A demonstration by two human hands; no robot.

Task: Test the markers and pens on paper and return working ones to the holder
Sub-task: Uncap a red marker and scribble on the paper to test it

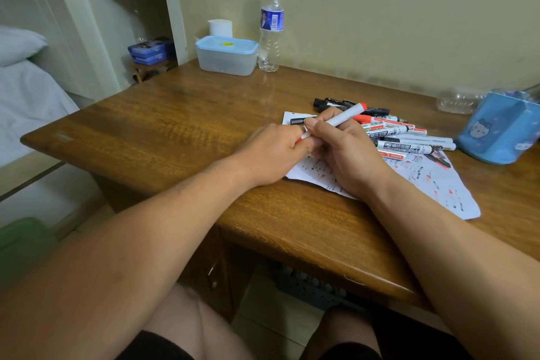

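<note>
Readable print: one white marker in the loose pile of white, red and black markers [404, 137] reads "WHITEBOARD MARKER" along its barrel. A shorter one below it shows "MARKER" on a red band. Other print is too small to read. The blue label on the clear plastic water bottle [271, 26] is not legible.

White-barrelled marker with red ends [340, 118] is held just above the white paper sheet scribbled with red and black strokes [438, 181]. Its long axis is slanted: near end toward the front left, far red end up toward the table's back right.
Right hand [347, 155] has fingers wrapped round the barrel's middle. Left hand [271, 155] pinches the near red end with curled fingers. Cap on or off: cannot tell.

The paper lies toward the front edge of the brown wooden table [175, 131], with the pile on its far part. Blue cartoon-printed holder [496, 131] stands at the right edge. The bottle and a translucent box with a light-blue lid [226, 57] stand along the back edge.
</note>
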